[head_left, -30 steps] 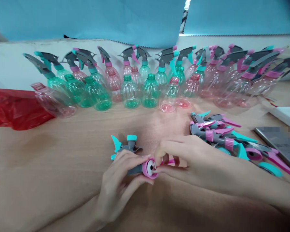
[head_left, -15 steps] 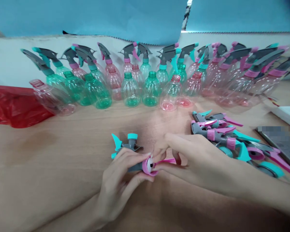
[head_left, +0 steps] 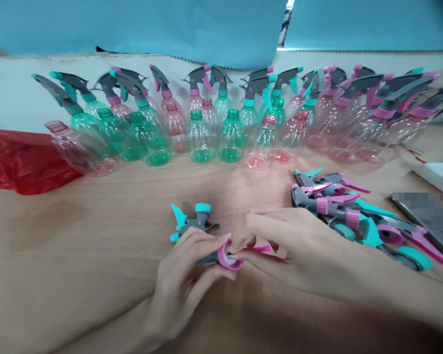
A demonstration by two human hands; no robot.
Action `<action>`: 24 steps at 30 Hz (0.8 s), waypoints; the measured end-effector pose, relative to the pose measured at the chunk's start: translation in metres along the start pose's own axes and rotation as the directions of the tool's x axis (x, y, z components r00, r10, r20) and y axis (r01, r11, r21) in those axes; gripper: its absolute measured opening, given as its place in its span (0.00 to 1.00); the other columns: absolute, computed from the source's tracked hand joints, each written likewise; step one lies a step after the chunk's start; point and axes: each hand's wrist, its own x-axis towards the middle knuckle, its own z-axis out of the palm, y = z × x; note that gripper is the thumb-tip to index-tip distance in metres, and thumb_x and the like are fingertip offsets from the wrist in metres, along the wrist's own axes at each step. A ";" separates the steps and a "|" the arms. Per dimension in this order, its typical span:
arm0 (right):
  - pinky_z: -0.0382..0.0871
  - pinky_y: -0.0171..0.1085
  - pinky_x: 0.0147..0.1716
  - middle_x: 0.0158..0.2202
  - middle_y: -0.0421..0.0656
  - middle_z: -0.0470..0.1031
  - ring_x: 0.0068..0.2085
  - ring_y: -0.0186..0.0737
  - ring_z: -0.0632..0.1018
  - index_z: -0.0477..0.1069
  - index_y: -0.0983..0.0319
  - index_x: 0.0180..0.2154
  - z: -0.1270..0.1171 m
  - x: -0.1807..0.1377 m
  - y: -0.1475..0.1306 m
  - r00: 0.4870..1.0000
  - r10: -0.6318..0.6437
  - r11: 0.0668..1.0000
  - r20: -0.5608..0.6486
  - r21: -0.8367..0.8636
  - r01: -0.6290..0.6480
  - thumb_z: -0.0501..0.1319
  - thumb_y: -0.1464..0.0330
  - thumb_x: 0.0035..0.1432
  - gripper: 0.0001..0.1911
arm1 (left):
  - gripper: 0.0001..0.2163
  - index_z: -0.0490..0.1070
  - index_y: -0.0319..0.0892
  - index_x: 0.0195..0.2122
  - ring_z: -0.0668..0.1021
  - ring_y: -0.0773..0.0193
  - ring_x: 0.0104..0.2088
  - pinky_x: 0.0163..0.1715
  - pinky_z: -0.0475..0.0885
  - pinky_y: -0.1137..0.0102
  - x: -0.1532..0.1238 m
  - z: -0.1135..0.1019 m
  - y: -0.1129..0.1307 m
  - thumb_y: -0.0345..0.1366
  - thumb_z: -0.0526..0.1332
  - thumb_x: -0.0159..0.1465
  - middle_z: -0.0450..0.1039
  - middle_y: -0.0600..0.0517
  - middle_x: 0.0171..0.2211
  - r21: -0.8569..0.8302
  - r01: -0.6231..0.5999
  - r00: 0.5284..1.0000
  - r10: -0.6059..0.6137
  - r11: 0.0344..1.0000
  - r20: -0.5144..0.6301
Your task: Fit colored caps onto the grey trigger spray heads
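My left hand (head_left: 188, 275) is closed around a grey trigger spray head with a pink collar (head_left: 236, 265), the collar's open end turned to the right. Inside the collar a white part shows. The thumb and index finger of my right hand (head_left: 276, 236) are pinched together at the collar's opening; whatever sits between the tips is too small to make out. A pink trigger (head_left: 263, 248) sticks out beneath the right fingers. Just behind my left hand, a grey and turquoise spray head (head_left: 195, 221) lies on the table.
Rows of pink and green bottles (head_left: 201, 140) stand along the wall, many with spray heads on. Loose spray heads (head_left: 339, 209) are piled at right, beside a dark flat device (head_left: 428, 221) and a white box (head_left: 439, 172). A red plastic bag (head_left: 25, 162) lies at left.
The right fingertips have moved slightly to the left, into the collar's opening, and now cover part of the white piece. The left hand's hold on the spray head is unchanged.
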 end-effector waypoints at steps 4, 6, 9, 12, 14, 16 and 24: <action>0.63 0.27 0.30 0.32 0.33 0.75 0.33 0.27 0.75 0.66 0.60 0.35 -0.002 -0.001 -0.002 0.999 0.007 1.000 0.031 0.026 -0.007 0.60 0.77 0.56 0.07 | 0.15 0.67 0.48 0.51 0.74 0.60 0.37 0.36 0.71 0.62 -0.001 -0.001 0.000 0.33 0.62 0.63 0.74 0.50 0.38 0.021 -0.025 1.000 0.025 0.999 0.020; 0.64 0.29 0.31 0.34 0.34 0.76 0.35 0.29 0.76 0.66 0.59 0.36 -0.001 -0.003 -0.004 0.999 0.025 0.999 0.044 0.020 -0.026 0.59 0.76 0.57 0.07 | 0.15 0.67 0.47 0.51 0.74 0.60 0.37 0.36 0.71 0.62 -0.002 -0.001 -0.001 0.33 0.61 0.63 0.74 0.50 0.37 0.028 -0.027 0.999 0.027 0.999 0.022; 0.64 0.32 0.33 0.38 0.36 0.76 0.37 0.32 0.76 0.66 0.58 0.38 0.001 -0.003 -0.005 0.997 0.043 0.999 0.065 -0.007 -0.042 0.57 0.76 0.57 0.08 | 0.12 0.68 0.44 0.48 0.74 0.61 0.37 0.36 0.71 0.63 -0.003 -0.001 -0.001 0.32 0.61 0.63 0.73 0.50 0.36 0.022 -0.020 1.000 0.020 1.000 0.006; 0.64 0.32 0.33 0.39 0.36 0.76 0.37 0.32 0.75 0.66 0.59 0.38 0.001 -0.001 -0.007 0.996 0.043 0.999 0.073 -0.004 -0.043 0.56 0.77 0.55 0.10 | 0.10 0.69 0.43 0.46 0.74 0.61 0.37 0.36 0.71 0.65 -0.001 0.000 0.000 0.33 0.62 0.63 0.73 0.50 0.35 0.003 -0.024 1.000 0.024 1.000 -0.004; 0.64 0.31 0.32 0.39 0.36 0.76 0.37 0.31 0.75 0.66 0.59 0.38 0.000 0.000 -0.007 0.995 0.049 0.999 0.084 0.013 -0.050 0.57 0.77 0.54 0.11 | 0.11 0.68 0.43 0.47 0.74 0.63 0.36 0.36 0.70 0.67 0.000 0.000 0.001 0.33 0.63 0.62 0.73 0.51 0.35 -0.004 -0.032 0.999 0.032 0.999 0.000; 0.64 0.30 0.33 0.40 0.36 0.76 0.38 0.30 0.75 0.66 0.59 0.39 -0.001 0.000 -0.007 0.994 0.052 0.998 0.093 0.033 -0.056 0.57 0.78 0.54 0.11 | 0.13 0.68 0.43 0.47 0.73 0.64 0.36 0.36 0.69 0.68 0.001 0.001 0.001 0.33 0.63 0.62 0.73 0.52 0.34 -0.012 -0.042 0.999 0.042 0.999 -0.003; 0.64 0.25 0.37 0.38 0.33 0.76 0.38 0.25 0.75 0.66 0.59 0.41 -0.003 -0.005 -0.003 0.997 0.008 0.998 0.080 0.059 -0.013 0.60 0.77 0.52 0.14 | 0.17 0.66 0.46 0.49 0.73 0.65 0.36 0.36 0.69 0.70 -0.004 0.006 0.000 0.32 0.66 0.59 0.71 0.54 0.35 -0.078 0.015 0.998 -0.020 0.997 -0.060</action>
